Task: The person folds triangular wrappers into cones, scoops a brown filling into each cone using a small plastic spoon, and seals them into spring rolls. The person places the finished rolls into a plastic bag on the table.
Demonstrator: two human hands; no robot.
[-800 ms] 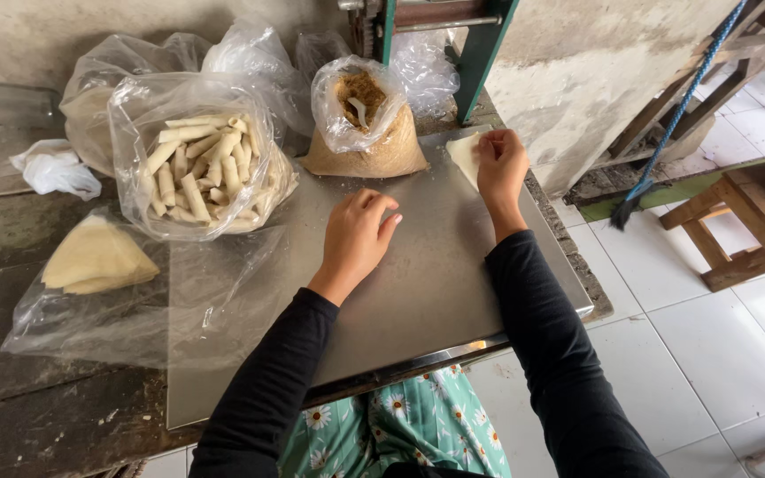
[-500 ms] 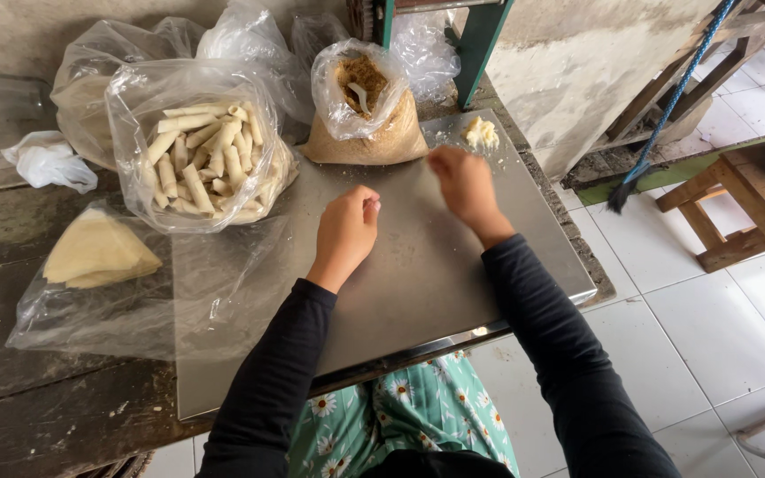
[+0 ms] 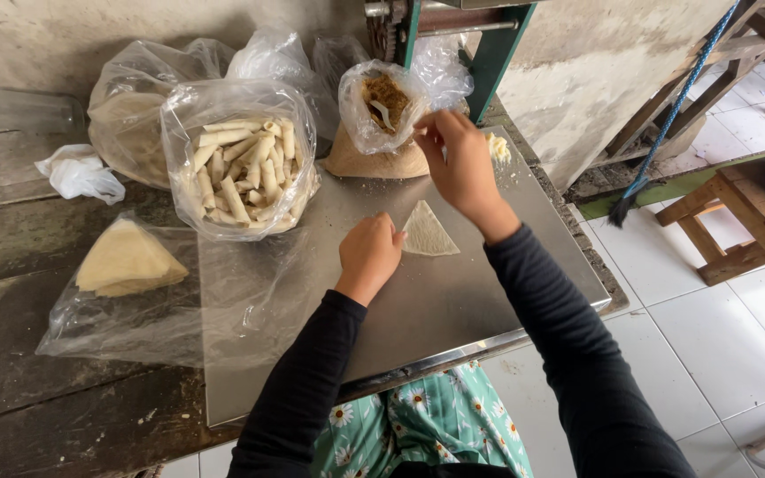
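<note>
A thin triangular wrapper (image 3: 427, 233) lies flat on the steel sheet (image 3: 453, 301). My left hand (image 3: 369, 254) rests on the sheet with its fingers curled, touching the wrapper's left edge. My right hand (image 3: 459, 162) is raised at the mouth of a clear bag of brown filling (image 3: 384, 104), fingers pinched by a white spoon (image 3: 385, 113) standing in the filling. Whether it grips the spoon or the bag's edge I cannot tell.
A clear bag of rolled pale sticks (image 3: 239, 162) stands at the left of the sheet. A stack of triangular wrappers (image 3: 124, 261) lies in plastic on the dark wooden table (image 3: 19, 257). A small pale lump (image 3: 498, 149) sits far right. A green machine frame (image 3: 490, 53) rises behind.
My right hand has moved left from the sheet's far right corner up to the filling bag. A triangular wrapper now lies on the sheet beside my left hand.
</note>
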